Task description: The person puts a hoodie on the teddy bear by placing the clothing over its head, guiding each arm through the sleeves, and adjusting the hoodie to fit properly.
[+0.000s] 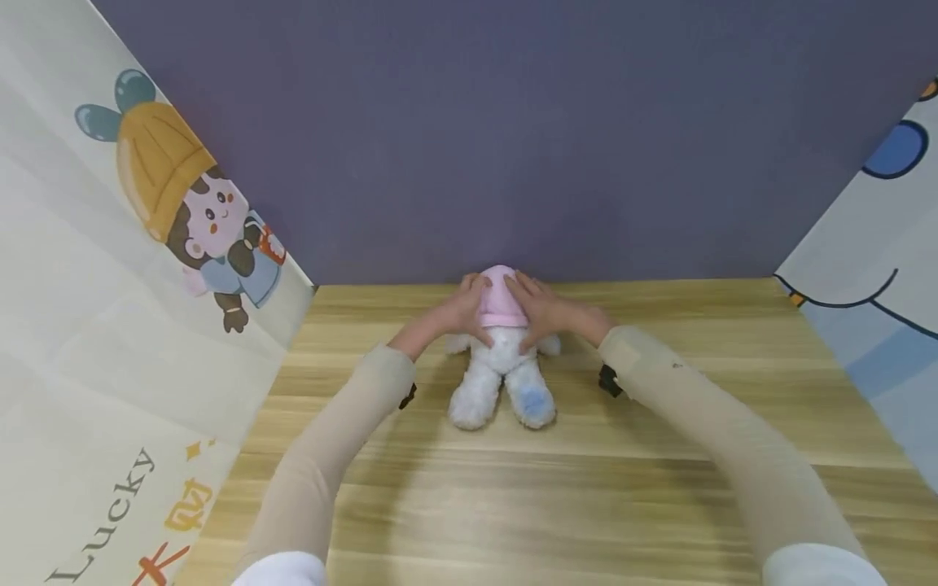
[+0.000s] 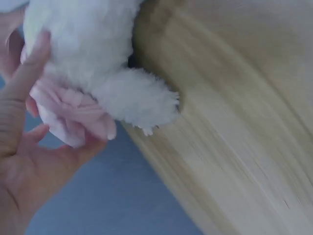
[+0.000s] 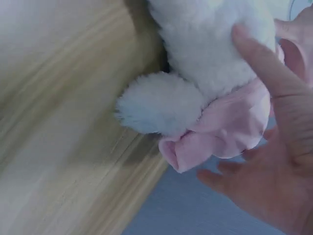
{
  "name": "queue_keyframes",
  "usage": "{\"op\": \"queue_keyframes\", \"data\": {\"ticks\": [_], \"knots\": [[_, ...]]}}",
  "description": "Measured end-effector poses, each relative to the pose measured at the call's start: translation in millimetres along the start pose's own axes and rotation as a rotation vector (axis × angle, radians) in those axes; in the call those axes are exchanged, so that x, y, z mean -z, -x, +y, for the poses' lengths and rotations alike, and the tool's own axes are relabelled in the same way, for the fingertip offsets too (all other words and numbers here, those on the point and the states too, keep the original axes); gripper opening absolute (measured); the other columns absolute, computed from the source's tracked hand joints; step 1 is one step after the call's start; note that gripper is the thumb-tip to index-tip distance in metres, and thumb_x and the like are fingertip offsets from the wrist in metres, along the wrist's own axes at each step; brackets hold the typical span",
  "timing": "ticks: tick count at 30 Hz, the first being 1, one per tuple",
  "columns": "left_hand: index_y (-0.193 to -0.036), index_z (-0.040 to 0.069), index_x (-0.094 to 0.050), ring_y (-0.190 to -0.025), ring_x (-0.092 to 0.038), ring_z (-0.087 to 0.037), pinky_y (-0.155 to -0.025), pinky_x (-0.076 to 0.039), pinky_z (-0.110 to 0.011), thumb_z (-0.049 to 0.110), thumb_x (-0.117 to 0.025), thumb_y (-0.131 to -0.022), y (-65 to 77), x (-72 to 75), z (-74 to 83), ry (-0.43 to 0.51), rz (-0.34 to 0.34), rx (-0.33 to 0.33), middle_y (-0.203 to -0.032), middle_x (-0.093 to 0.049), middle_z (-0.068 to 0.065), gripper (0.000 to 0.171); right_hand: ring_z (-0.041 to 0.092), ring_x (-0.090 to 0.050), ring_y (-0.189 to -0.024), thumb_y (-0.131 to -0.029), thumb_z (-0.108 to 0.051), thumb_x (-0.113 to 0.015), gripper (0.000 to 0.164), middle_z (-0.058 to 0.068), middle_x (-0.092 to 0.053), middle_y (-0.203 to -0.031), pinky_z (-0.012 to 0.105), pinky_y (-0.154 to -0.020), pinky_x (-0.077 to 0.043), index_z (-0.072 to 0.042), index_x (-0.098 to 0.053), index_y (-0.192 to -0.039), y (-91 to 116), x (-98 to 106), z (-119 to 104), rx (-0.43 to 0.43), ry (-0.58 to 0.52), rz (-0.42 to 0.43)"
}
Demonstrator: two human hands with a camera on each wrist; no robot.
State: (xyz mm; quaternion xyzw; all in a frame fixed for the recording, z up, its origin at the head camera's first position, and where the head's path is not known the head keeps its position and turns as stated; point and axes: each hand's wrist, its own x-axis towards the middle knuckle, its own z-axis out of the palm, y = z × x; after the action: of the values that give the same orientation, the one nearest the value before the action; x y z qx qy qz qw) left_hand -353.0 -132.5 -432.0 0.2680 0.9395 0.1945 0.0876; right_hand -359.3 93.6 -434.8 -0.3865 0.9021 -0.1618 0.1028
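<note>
1. Nearest, the plush toy [image 1: 504, 354] is on the wooden table [image 1: 476, 505], with its legs toward the person.
2. Somewhat farther, the left hand [image 1: 462, 312] holds the pink hat [image 1: 501, 303], its thumb over the white fur and its fingers bent round the cloth. The right hand [image 1: 545, 312] is spread, its thumb on the fur and its fingers beside the hat.
3. The hat already covers the top of the toy, so I judge the dressing mostly done. What seems left is to smooth the cloth and to release it; whether it sits firmly, I cannot tell.
4. Only the head view shows the feet and the blue patch [image 1: 533, 401] on one of them. The wrist views show instead the gathered folds [image 3: 188, 152] of the hat, which looks smooth from above.
5. Farthest, the grey panel [image 1: 498, 122] rises behind the table; the head view shows it most widely.
</note>
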Motion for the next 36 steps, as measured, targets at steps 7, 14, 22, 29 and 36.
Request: {"op": "queue_keyframes", "data": {"ticks": [7,14,22,29,36], "knots": [[-0.156,-0.004,-0.013,-0.14,-0.034,-0.037,-0.114,-0.037,-0.04,0.038,-0.095,-0.069,-25.8,-7.9,-8.0,0.008,-0.025,0.084,-0.153,-0.022,-0.027,0.126,0.045,-0.034,-0.141,-0.064,-0.023,-0.099,0.125,0.03,-0.028,-0.154,0.054,-0.115,-0.034,0.004,-0.018,-0.156,-21.6,-2.3,14.7,-0.043,-0.097,0.05],[-0.116,0.001,-0.059,-0.108,-0.058,-0.03,-0.096,-0.049,-0.041,0.021,-0.091,-0.077,-13.7,-23.0,11.4,-0.157,0.228,0.033,-0.12,-0.054,-0.012,0.055,0.028,-0.063,-0.093,-0.073,-0.002,-0.09,0.055,0.014,-0.065,-0.103,0.042,-0.081,-0.053,-0.001,-0.056,-0.117,-3.2,-21.7,9.5,-0.008,-0.096,0.34],[-0.094,0.008,-0.067,-0.102,-0.065,-0.025,-0.109,-0.042,-0.046,-0.007,-0.067,-0.088,-2.7,-43.0,18.2,-0.404,0.307,-0.054,-0.095,-0.067,-0.006,0.015,0.021,-0.049,-0.068,-0.082,0.002,-0.078,0.021,0.005,-0.053,-0.073,0.037,-0.061,-0.044,-0.006,-0.058,-0.087,5.0,-55.1,6.9,0.067,0.045,0.487],[-0.096,0.006,-0.069,-0.092,-0.065,-0.026,-0.09,-0.05,-0.04,0.012,-0.077,-0.09,-9.6,3.0,13.3,0.026,0.146,-0.037,-0.096,-0.069,-0.009,0.011,0.02,-0.051,-0.072,-0.081,0.005,-0.078,0.022,0.005,-0.057,-0.077,0.037,-0.067,-0.045,-0.008,-0.06,-0.084,12.6,-41.1,1.7,0.081,0.025,0.43],[-0.133,0.002,-0.057,-0.119,-0.058,-0.028,-0.098,-0.049,-0.038,0.028,-0.076,-0.093,-27.4,46.7,5.5,0.242,0.049,0.178,-0.132,-0.061,-0.016,0.051,0.019,-0.051,-0.071,-0.079,0.006,-0.079,0.026,0.001,-0.057,-0.074,0.038,-0.067,-0.046,-0.009,-0.059,-0.078,13.5,-28.4,-1.8,0.146,0.13,0.38]]}}
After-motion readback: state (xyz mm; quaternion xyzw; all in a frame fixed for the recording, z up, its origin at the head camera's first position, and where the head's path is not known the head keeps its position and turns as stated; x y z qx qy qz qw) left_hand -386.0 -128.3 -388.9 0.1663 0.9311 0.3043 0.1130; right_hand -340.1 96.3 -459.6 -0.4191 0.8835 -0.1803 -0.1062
